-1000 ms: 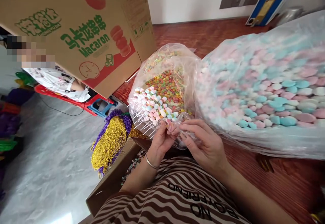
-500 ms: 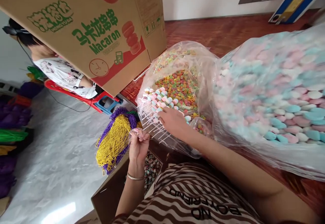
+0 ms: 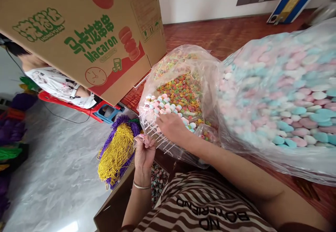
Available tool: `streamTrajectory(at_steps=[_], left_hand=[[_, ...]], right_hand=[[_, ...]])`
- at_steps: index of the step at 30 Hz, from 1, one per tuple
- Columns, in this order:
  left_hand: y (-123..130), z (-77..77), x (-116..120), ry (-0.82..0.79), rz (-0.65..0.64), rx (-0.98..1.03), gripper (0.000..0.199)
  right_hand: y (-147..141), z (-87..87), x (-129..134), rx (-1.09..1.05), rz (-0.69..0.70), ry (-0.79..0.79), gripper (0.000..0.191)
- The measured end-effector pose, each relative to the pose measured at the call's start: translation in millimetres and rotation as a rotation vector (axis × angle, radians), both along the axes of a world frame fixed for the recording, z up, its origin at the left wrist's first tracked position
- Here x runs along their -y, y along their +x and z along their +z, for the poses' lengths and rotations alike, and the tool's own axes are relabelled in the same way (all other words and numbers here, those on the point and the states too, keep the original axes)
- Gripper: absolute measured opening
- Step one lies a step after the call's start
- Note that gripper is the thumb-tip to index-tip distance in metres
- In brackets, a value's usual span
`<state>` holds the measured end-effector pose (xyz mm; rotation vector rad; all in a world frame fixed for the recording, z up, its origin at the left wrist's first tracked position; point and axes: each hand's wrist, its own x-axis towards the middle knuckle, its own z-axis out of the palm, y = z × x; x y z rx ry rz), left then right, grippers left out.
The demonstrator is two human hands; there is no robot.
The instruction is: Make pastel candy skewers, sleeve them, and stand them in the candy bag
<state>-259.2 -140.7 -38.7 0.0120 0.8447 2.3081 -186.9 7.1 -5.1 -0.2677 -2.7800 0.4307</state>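
My left hand (image 3: 145,151) is closed on a crumpled, see-through pinkish plastic wrapper (image 3: 143,139), left of the candies. My right hand (image 3: 172,128) is curled over a row of marshmallow lollipops (image 3: 164,102), its fingers closed around one near the top of its white stick; the fingertips are partly hidden. Pink, white and blue heads point away from me, and the sticks (image 3: 159,139) point toward me. They lie on a clear plastic bag (image 3: 210,72) holding small colourful ring-shaped candies (image 3: 181,90).
A large bag of pastel marshmallows (image 3: 301,113) fills the right side. A tall cardboard box (image 3: 105,63) stands at the back left. Gold and purple bead strings (image 3: 117,155) hang beside an open box (image 3: 112,204). Another person (image 3: 59,84) sits behind the cardboard box.
The view has shifted slightly, so the box and bags sit further left in the picture. My right hand has shifted slightly over the lollipop sticks; my left hand still grips the wrapper.
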Motion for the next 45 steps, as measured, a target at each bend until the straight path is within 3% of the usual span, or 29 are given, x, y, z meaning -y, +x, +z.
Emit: streamTrajectory(at_steps=[2,4,6,8,10,12,19,26,38,45], left_hand=[[5,2.3,-9,0.02,-0.045,0.008,0.035],[12,3.1,-20,0.035,-0.096,0.025,0.035],[22,3.0,-33,0.04,-0.156,0.055,0.038],[34,2.9,-49,0.014,-0.223,0.094,0.039],[50,3.4,-66,-0.023,-0.279,0.127,0.038],[67,4.5,-83,-0.047,-0.331,0.145,0.038],[127,5.2,-123,-0.084,-0.597,0.128,0.036],[163,6.8,-140,-0.155,-0.655,0.093,0.033],[177,13.8,-143,-0.244,-0.661,0.093,0.039],[173,8.4,-148,-0.259,-0.611,-0.075,0.04]], right_hand=[[33,3.5,-12,-0.305,-0.14,-0.241,0.026],[73,5.9,-21,-0.637,-0.284,-0.613,0.016],[114,6.9,-25,-0.794,-0.391,-1.045,0.012],[154,5.4,-22,-0.847,-0.429,-1.374,0.014],[189,0.3,-15,-0.881,-0.435,-1.573,0.017],[218,-8.3,-4,-0.937,-0.454,-1.676,0.017],[287,-33.9,26,-1.157,-0.553,-1.715,0.015],[315,-40.9,32,-1.255,-0.549,-1.671,0.011],[324,-47.5,29,-1.245,-0.617,-1.555,0.014],[332,-44.5,33,-1.184,-0.674,-1.458,0.012]])
